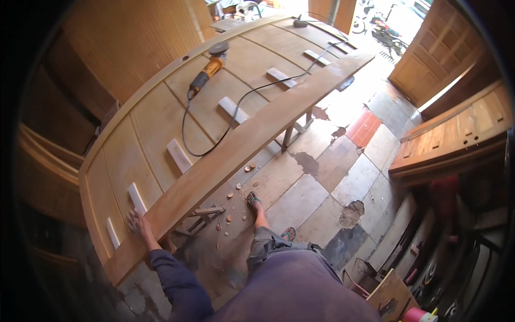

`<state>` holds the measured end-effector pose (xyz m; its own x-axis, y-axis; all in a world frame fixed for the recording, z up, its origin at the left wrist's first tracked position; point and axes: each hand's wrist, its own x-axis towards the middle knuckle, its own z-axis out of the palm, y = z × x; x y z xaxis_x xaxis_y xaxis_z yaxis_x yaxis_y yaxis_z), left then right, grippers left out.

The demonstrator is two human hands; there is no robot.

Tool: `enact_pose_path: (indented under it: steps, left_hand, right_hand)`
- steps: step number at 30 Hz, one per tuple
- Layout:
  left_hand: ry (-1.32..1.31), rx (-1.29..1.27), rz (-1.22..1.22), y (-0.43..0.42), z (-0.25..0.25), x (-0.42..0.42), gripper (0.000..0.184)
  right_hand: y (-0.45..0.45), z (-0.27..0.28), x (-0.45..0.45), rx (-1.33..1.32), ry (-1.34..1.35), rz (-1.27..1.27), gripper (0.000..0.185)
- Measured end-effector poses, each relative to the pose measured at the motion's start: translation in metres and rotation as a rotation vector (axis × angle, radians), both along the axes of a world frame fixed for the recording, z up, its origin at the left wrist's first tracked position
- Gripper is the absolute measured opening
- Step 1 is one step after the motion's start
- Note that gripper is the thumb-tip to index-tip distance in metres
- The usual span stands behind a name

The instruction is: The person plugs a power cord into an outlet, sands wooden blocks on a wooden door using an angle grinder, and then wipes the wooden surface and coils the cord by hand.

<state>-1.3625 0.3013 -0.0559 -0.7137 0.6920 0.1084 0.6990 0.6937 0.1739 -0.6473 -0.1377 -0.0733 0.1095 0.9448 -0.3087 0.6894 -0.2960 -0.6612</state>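
Note:
My left hand (pixel 140 227) lies on the near edge board of a large wooden panel (pixel 142 142), its fingers stretched forward and apart. The fingertips are close to one of several short pale wood strips (pixel 137 197) set along the board; whether they touch it I cannot tell. Another pale strip (pixel 112 233) is left of the hand. An orange and black angle grinder (pixel 208 71) with a dark disc rests on the far part of the panel. Its black cord (pixel 236 118) loops across the panel. My right hand is out of view.
The panel rests on wooden trestles (pixel 206 213). Wood scraps (pixel 229 218) litter the tiled floor (pixel 300 201), which has broken patches. Carved wooden doors (pixel 432 59) stand at the right. A wooden board (pixel 389 294) and a pink spool (pixel 417 315) are at lower right.

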Motion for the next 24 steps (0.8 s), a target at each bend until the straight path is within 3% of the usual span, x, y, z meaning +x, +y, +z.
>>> enact_pose_path:
  steps: [3,9,24]
  left_hand:
    - [0.074,-0.046,0.008,0.003,-0.008,-0.009,0.075]
    - [0.095,0.114,-0.071,0.004,-0.023,-0.033,0.065]
    - [0.152,0.21,-0.032,-0.014,-0.003,-0.017,0.062]
  right_hand:
    - [-0.01,-0.004,-0.01,0.009,0.014,-0.029,0.08]
    - [-0.015,-0.012,-0.024,0.031,0.052,-0.082,0.08]
    - [0.044,-0.016,0.01,0.045,0.092,-0.142,0.08]
